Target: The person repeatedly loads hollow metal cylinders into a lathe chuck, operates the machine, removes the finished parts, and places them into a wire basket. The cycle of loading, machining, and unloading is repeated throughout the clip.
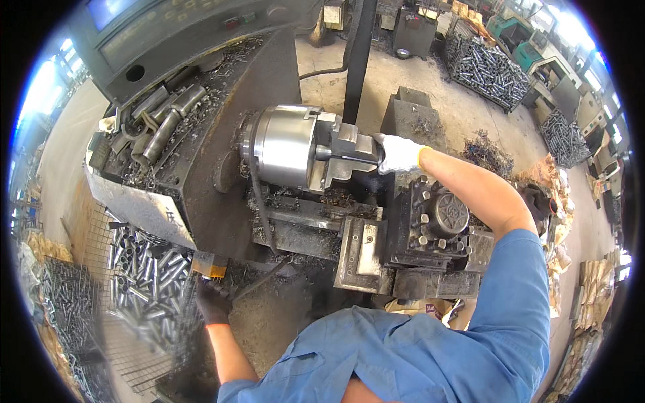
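Observation:
My right hand [401,154], in a white glove, is at the open end of the lathe chuck [285,144]. Its fingers are closed around the outer end of a dark metal rod [361,160], which lies between the stepped chuck jaws [344,140]. The glove hides the tip of that rod. Down at the left, my left hand [213,303] wears a dark glove beside the lower corner of the machine, just below an orange-yellow part [209,270]. Shadow and the dark glove obscure its fingers, so I cannot tell what they touch.
Below my right forearm stands the bolted tool post [447,213] on its carriage. A wire mesh basket [138,363] of short metal tubes sits beside my left hand. Loose tools and a thick handle [164,131] lie on the headstock among shavings. Full part bins [487,70] stand farther back.

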### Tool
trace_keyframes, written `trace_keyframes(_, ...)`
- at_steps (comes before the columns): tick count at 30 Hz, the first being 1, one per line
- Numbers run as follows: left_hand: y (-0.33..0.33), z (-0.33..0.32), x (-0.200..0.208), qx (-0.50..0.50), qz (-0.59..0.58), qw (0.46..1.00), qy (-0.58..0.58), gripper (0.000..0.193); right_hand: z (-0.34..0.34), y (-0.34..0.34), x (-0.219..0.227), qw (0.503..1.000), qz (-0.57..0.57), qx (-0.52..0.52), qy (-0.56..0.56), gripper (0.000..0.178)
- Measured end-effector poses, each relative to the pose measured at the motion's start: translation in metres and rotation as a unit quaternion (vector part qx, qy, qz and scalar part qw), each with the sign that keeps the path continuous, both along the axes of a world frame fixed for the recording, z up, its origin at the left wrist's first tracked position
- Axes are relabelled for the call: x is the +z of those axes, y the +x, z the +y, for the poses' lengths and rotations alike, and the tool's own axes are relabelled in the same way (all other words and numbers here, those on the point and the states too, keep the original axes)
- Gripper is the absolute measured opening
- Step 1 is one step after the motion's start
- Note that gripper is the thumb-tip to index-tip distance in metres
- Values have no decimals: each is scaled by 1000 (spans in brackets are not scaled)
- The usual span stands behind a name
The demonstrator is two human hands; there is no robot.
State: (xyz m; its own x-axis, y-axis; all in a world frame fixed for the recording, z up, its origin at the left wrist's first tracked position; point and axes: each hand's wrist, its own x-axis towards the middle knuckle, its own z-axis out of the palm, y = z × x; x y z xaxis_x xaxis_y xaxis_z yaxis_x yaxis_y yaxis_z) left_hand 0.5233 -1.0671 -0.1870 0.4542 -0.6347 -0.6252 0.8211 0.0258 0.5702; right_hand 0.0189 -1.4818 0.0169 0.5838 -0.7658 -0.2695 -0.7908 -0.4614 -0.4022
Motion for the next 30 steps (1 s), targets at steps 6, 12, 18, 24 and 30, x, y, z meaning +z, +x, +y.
trace_keyframes(6,4,-1,-3,-40,-209,977,-6,31,36,-5,39,990,15,-54,-132,84)
trace_keyframes(12,-44,-13,63,98,-629,769,59,46,198,-32,93,941,-234,-184,-160,57)
trace_keyframes(18,-122,-148,232,21,-865,486,-124,53,301,-47,62,912,-372,-160,-71,43)
trace_keyframes(24,-148,-372,351,-90,-902,413,89,86,318,-65,33,925,-332,-182,21,50)
trace_keyframes(30,-158,-380,357,-147,-876,456,65,78,327,-70,19,923,-354,-124,87,43)
